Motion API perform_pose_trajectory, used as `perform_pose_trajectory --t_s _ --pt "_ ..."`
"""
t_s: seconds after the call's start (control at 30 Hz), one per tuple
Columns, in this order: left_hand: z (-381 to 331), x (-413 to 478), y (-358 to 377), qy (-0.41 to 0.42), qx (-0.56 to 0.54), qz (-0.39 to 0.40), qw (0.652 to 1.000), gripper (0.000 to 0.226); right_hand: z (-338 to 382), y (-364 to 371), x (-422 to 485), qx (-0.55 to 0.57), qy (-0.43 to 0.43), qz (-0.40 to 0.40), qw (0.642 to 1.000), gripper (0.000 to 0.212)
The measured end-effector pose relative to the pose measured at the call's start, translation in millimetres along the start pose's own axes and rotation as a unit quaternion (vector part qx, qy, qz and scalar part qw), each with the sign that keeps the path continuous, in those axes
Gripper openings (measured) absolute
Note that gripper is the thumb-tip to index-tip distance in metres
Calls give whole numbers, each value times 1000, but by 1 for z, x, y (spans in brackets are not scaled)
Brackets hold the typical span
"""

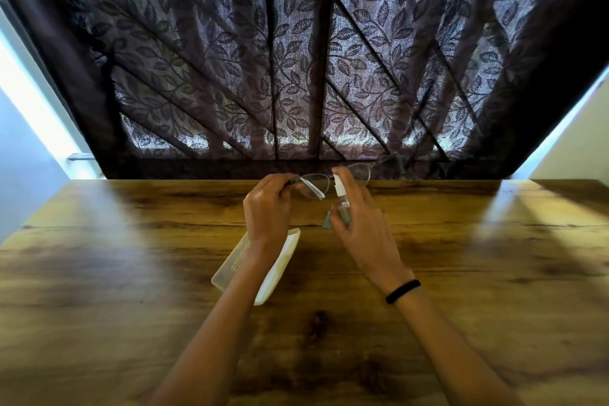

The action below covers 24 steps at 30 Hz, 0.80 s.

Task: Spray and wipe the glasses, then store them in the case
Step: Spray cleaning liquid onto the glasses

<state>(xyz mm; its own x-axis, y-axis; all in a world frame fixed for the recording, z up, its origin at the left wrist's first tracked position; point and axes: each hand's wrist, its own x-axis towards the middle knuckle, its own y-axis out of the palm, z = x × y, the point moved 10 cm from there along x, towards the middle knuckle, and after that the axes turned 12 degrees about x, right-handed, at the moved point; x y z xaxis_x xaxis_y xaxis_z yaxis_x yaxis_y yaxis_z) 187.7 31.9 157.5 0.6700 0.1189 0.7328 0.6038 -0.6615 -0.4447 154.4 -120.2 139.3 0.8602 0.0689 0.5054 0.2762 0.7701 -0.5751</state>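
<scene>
My left hand (267, 206) holds thin-rimmed glasses (316, 184) by the left end of the frame, up above the far part of the wooden table (131, 273). My right hand (361, 227) grips a small clear spray bottle (341, 198) with a white nozzle, forefinger on top, nozzle close to the left lens. A grey-green cloth (328, 221) is tucked in the same hand under the bottle. The pale, translucent case (273, 273) lies open on the table under my left forearm, partly hidden by it.
A dark leaf-patterned curtain (296, 59) hangs right behind the table's far edge. Bright wall strips show at the left and right sides. A black band (402, 291) sits on my right wrist.
</scene>
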Motion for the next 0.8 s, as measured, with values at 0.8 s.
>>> perform_pose_trajectory --t_s 0.8 --pt "2 -1 -2 -5 5 4 1000 11 -104 -41 -38 239 161 -106 952 70"
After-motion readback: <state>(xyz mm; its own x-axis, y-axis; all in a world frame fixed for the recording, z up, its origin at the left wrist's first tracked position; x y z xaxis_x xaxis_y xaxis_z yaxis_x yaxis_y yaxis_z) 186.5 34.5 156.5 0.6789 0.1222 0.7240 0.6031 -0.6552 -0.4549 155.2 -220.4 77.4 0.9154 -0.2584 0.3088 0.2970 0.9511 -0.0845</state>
